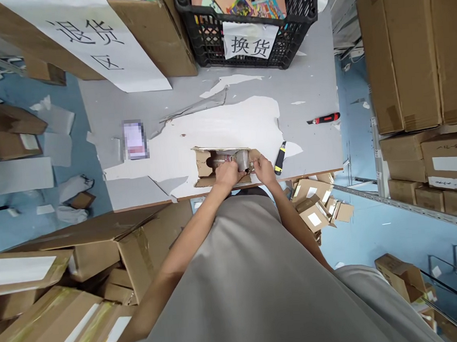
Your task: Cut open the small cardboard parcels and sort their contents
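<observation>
Nearest is the grey shirt, close up against the worktop, with both bare forearms reaching forward from it. At the worktop's near edge, the left hand leans over the front of a small, opened cardboard box, its fingers bent down at the opening. How firm that grip is, or whether it has closed on anything, I cannot tell. The right hand curls its fingers narrowly around the box's right end; whether they pinch the cardboard is too small to tell. A greyish, rounded item shows inside the box, between the hands. To work well here, I would steady the box with the right hand, keep the flaps folded back and move the contents gently, so nothing snags on the raw edges.

Just right of the right hand lies a black-and-yellow cutter, best kept clear of the wrist. Farther out, a red-and-black cutter rests near the right edge. At the back stand a large carton and a black crate of colourful packets.
</observation>
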### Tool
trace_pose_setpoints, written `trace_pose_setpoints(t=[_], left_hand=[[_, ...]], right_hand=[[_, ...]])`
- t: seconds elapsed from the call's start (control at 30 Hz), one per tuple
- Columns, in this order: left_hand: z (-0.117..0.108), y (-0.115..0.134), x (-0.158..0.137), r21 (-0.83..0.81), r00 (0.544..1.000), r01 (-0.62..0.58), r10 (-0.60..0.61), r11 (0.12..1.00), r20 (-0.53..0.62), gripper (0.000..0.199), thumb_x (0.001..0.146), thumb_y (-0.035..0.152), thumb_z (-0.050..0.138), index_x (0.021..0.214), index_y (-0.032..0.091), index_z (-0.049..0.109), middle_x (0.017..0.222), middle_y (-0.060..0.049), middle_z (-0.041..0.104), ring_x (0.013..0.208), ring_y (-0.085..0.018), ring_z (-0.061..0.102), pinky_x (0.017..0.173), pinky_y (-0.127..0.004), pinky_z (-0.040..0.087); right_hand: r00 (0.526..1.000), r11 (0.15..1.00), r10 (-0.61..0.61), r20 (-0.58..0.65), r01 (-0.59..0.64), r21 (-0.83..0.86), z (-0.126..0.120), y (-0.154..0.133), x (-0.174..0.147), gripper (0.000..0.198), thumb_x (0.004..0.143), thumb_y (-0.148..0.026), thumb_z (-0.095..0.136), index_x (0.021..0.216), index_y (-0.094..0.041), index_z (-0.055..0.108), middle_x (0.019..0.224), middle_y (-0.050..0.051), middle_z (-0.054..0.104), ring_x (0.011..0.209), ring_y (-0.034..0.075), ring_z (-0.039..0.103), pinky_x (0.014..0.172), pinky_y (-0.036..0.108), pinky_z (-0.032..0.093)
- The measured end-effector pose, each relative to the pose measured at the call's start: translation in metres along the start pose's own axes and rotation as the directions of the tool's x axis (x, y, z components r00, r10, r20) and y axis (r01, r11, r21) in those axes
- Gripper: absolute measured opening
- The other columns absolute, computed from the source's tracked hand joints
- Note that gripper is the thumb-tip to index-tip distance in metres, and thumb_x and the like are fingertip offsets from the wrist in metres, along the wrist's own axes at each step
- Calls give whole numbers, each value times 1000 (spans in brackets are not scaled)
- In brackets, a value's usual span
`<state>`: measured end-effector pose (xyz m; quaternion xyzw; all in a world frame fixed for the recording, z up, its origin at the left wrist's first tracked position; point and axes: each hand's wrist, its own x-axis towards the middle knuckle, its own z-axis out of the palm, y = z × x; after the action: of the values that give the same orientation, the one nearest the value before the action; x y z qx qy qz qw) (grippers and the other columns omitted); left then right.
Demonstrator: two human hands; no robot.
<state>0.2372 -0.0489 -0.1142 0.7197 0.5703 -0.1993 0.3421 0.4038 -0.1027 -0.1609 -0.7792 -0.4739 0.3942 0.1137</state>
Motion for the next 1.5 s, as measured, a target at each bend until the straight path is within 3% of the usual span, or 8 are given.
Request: trace_pose_setpoints(t=[0.2, 0.47, 0.6, 0.7, 0.87, 1.03, 1.23, 1.5], left_hand=[[0, -15, -17, 29, 992, 75, -71, 997, -104, 36, 103, 34, 67, 119, 12, 89, 115, -28, 85, 117, -46, 81, 101, -53, 62], [-13, -49, -20, -169, 934, 183, -225, 968, -279, 38, 100, 27, 65, 131, 20, 86, 112, -16, 87, 112, -38, 81, 94, -42, 59], [-23, -51, -31, -333, 898, 62, -198, 941, -393, 31, 93, 28, 72, 118, 22, 89, 94, -7, 83, 95, -28, 77, 86, -34, 53], [-33, -52, -45, -492, 859, -101, -174, 865, -481, 29, 87, 30, 74, 110, 20, 90, 70, 2, 63, 73, -19, 64, 79, -30, 47], [-57, -56, -65, -665, 842, -336, -104, 667, -530, 32, 87, 44, 76, 101, 18, 89, 61, 9, 38, 62, -13, 41, 69, -27, 38], [-81, -62, -74, -649, 835, -465, 55, 603, -547, 36, 88, 53, 80, 96, 19, 89, 62, 7, 38, 64, -14, 43, 67, -28, 37], [-99, -96, -89, -683, 779, -513, -53, 521, -625, 31, 85, 48, 83, 94, 19, 88, 61, 8, 34, 59, -11, 36, 63, -26, 36], [-124, -120, -116, -607, 576, -697, -206, 381, -791, 27, 83, 44, 96, 91, 20, 86, 58, 9, 34, 53, -10, 43, 55, -24, 40]], right_hand=[[1000, 1000, 11, 20, -12, 24, -1, 1, 3, 23, 115, -38, 46, 112, -26, 64, 106, 14, 82, 114, 39, 80, 106, 46, 59], [999, 980, -34, 27, 28, 197, -6, 0, 12, 28, 113, -48, 59, 119, -24, 72, 104, 10, 84, 103, 34, 84, 93, 42, 67], [997, 970, -25, 66, 8, 244, -9, -4, 12, 32, 114, -52, 60, 121, -24, 73, 107, 9, 84, 91, 28, 84, 84, 39, 69], [999, 974, -33, 10, 30, 224, -15, -11, 9, 33, 111, -49, 66, 132, -23, 73, 117, 10, 84, 93, 26, 83, 88, 41, 69], [917, 918, -309, -251, 356, 173, -42, -36, -12, 72, 97, -39, 82, 165, -25, 63, 139, 14, 75, 111, 26, 76, 94, 40, 68], [788, 742, -569, -237, 616, 265, -59, -69, -27, 32, 109, -37, 68, 133, -28, 87, 106, 5, 78, 88, 19, 72, 87, 33, 64], [781, 765, -465, -418, 592, 255, -44, -69, -33, 32, 112, -31, 60, 126, -25, 89, 106, 7, 82, 88, 20, 76, 85, 33, 64], [862, 825, -499, 93, 505, -255, -20, -74, -47, 35, 102, -9, 68, 123, -26, 91, 116, 13, 80, 117, 29, 72, 109, 44, 63]])
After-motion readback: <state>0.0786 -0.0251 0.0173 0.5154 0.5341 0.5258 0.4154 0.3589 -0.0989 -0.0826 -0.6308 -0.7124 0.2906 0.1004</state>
